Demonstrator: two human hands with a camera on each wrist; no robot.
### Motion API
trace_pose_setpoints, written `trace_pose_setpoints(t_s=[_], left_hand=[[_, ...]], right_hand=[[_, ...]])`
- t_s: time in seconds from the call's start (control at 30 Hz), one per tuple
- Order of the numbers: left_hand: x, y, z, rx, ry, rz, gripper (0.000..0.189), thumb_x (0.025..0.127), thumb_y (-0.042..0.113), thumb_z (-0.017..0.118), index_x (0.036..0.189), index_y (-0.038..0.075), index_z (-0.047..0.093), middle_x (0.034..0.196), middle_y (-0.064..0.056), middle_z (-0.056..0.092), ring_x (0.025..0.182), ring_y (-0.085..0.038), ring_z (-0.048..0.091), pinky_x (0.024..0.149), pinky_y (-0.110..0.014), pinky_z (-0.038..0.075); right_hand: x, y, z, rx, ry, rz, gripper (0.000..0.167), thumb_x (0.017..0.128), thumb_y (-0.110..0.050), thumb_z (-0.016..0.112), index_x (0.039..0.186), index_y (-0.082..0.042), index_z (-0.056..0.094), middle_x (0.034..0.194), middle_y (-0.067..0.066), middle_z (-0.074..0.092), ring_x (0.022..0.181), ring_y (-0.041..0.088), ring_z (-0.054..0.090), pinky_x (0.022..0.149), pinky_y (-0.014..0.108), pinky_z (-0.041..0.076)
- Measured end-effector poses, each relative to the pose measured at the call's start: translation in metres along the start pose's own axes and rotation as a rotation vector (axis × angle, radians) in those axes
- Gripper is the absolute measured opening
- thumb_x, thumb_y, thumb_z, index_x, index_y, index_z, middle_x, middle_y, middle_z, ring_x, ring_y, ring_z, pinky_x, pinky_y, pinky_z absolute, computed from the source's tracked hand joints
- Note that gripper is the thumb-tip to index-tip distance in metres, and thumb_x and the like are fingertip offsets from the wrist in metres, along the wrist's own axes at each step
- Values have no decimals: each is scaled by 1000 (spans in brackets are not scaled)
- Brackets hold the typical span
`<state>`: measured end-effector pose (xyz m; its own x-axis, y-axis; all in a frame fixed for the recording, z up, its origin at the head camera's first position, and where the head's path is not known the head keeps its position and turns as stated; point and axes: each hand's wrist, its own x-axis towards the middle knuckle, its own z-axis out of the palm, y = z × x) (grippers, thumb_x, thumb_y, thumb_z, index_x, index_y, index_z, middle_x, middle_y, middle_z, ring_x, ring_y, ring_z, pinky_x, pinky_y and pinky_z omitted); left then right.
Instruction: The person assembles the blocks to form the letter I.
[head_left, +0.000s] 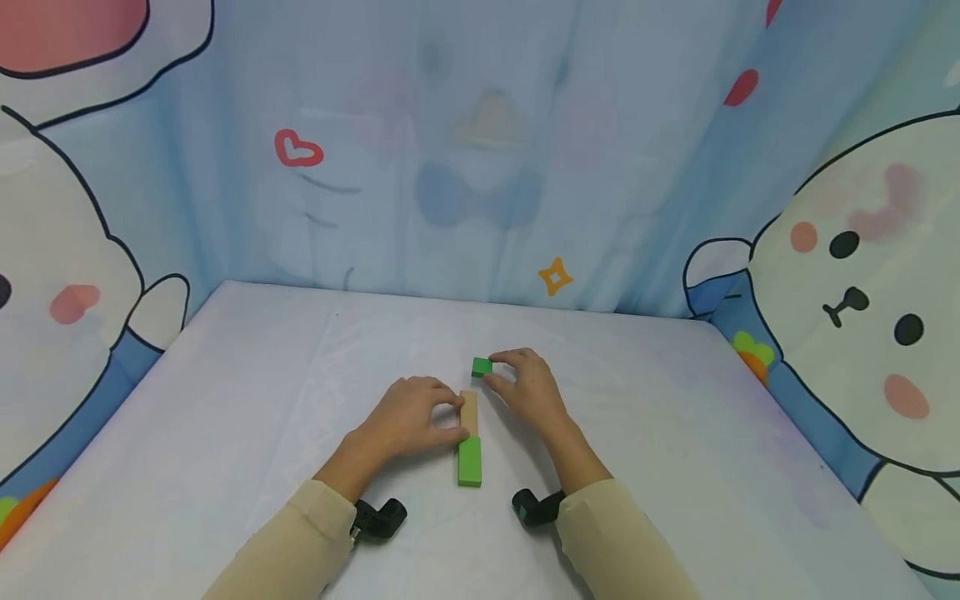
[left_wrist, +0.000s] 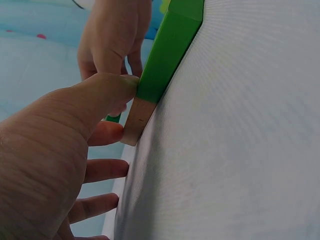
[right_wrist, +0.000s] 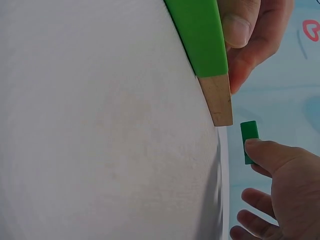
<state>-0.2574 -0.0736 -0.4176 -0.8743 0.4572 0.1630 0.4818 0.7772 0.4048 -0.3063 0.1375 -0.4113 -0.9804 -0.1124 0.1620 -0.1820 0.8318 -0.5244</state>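
On the table, a long green block [head_left: 469, 463] and a plain wooden block [head_left: 469, 414] lie end to end in one line, the wooden one farther from me. My left hand [head_left: 408, 417] is at their left side, thumb against the green block near the joint and index fingertip by the wooden block. Its other fingers spread out in the left wrist view. Beyond the wooden block's far end, my right hand [head_left: 531, 393] pinches a small green block [right_wrist: 249, 142] between thumb and index finger. The remaining right fingers are loosely bent.
A white cloth covers the table [head_left: 675, 433]. Behind it hangs a light blue curtain [head_left: 360, 225] with printed cartoon animals at both sides. Black wrist cameras [head_left: 381, 518] protrude inward from both beige sleeves [head_left: 622, 537].
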Motion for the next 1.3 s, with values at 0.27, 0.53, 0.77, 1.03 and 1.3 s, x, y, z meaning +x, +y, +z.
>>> trace_pose_setpoints(t_s=[0.27, 0.53, 0.77, 1.03, 1.3], left_hand=[[0, 1, -1, -9, 8, 1, 48, 90, 51, 73, 127, 20, 75, 134, -4, 70, 130, -29, 61, 112, -57, 43], [1, 1, 1, -25, -5, -11, 49, 91, 51, 73, 128, 20, 74, 135, -5, 69, 132, -30, 59, 114, -60, 40], [0, -1, 2, -24, 10, -2, 48, 90, 50, 74, 127, 19, 75, 134, -6, 69, 131, -30, 60, 114, -62, 39], [1, -3, 3, -19, 0, -5, 47, 91, 50, 73, 127, 20, 74, 134, -6, 69, 130, -30, 60, 113, -61, 41], [1, -2, 3, -6, 2, -15, 47, 91, 50, 72, 128, 21, 74, 136, -6, 68, 132, -31, 59, 115, -64, 38]], right_hand=[[3, -2, 3, 10, -14, -12, 39, 97, -28, 73, 133, -13, 70, 140, 16, 60, 134, 36, 55, 112, 54, 45], [5, -3, 6, 14, -13, -13, 38, 96, -29, 74, 131, -14, 72, 137, 15, 62, 132, 34, 57, 112, 53, 46], [7, -4, 8, 21, -27, -13, 37, 95, -28, 74, 130, -14, 72, 139, 16, 61, 133, 36, 56, 112, 53, 45], [7, -4, 9, -13, -48, -39, 37, 95, -28, 74, 129, -13, 73, 140, 18, 60, 133, 38, 55, 111, 55, 46], [8, -6, 12, -50, -51, -37, 36, 95, -28, 75, 127, -14, 74, 140, 17, 59, 133, 38, 54, 111, 55, 47]])
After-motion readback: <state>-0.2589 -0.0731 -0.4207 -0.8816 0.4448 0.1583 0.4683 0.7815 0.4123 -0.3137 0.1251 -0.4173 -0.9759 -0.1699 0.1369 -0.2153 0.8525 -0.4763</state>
